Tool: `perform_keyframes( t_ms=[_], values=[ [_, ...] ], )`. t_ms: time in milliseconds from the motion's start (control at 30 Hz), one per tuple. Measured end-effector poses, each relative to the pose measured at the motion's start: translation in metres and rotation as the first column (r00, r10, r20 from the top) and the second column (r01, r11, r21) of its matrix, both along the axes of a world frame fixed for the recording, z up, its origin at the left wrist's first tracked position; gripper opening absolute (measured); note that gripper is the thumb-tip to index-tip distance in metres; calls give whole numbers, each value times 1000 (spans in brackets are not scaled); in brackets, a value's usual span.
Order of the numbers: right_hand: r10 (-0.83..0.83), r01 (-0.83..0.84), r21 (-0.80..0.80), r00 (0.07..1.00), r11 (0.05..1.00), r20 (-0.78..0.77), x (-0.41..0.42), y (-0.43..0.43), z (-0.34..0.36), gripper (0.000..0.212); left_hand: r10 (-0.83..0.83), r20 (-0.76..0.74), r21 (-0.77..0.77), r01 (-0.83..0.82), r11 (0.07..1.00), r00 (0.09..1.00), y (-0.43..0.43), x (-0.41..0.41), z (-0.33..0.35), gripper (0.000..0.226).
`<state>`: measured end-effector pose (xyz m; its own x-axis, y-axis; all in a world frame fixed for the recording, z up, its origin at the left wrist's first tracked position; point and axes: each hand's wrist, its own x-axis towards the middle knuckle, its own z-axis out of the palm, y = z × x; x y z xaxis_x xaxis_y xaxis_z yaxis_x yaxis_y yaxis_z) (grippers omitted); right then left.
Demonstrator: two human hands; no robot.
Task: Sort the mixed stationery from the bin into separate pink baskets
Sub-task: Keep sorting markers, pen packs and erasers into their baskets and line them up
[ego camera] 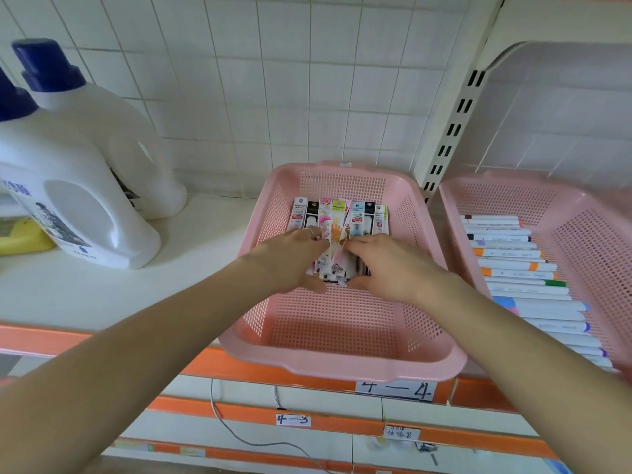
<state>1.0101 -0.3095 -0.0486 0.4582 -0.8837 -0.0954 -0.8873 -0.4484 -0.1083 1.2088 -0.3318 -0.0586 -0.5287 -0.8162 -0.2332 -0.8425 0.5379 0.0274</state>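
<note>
A pink basket [342, 350] sits on the shelf in the middle of the head view. Inside it, at the far end, lies a row of narrow packaged pens [338, 217] in colourful wrappers. My left hand [290, 258] rests on the left side of the row, fingers and thumb bent around the packs. From the right, my right hand [390, 265] holds the same bundle, thumb at its near end. Both hands cover the lower halves of the packs. A second pink basket [581, 234] to the right holds several white markers [516, 265] laid side by side.
Two large white detergent bottles [78, 172] with blue caps stand on the shelf at the left, beside a yellow item [20, 237]. A slotted shelf upright [455, 124] rises between the baskets. The shelf's orange edge [239, 367] carries paper labels.
</note>
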Motion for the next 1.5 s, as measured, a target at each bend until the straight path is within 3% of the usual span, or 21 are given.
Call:
perform_keyframes(
  t_ms=[67,200,300,533,767,933,1100,1267,1400,1500],
  values=[
    [0,0,4,1000,1000,5,-1,0,-1,43,1,3,21,-1,1000,1000,1,3,1,77],
    [-15,15,27,1000,1000,11,1,-1,-2,64,-11,-32,-19,11,1000,999,2,1,0,66],
    [-25,25,4,1000,1000,-2,2,-5,-5,61,-16,-12,-28,16,999,1000,2,-2,1,67],
    [-13,15,29,999,999,-51,-1,-1,-6,82,20,1,-22,-20,1000,1000,6,-1,3,88],
    [-43,43,15,999,999,-22,4,-9,-8,62,25,6,-40,-25,999,1000,-2,-6,-1,76],
    [-10,12,71,999,997,-32,-5,-3,-8,76,11,-44,78,-8,997,999,-5,3,-2,86],
    [17,-15,71,999,997,-29,-7,-4,-6,62,-12,-49,84,16,996,999,-6,4,-1,78],
    [10,-5,89,998,996,-56,-7,-4,-9,68,25,-61,101,-19,995,998,-8,4,-2,81],
    [23,-19,42,995,999,-97,-8,-5,-7,63,46,-50,96,-41,995,998,-6,1,1,80],
    [39,-43,-25,991,999,-127,-12,2,5,74,96,-62,104,-90,990,993,3,-3,13,86]
  ],
)
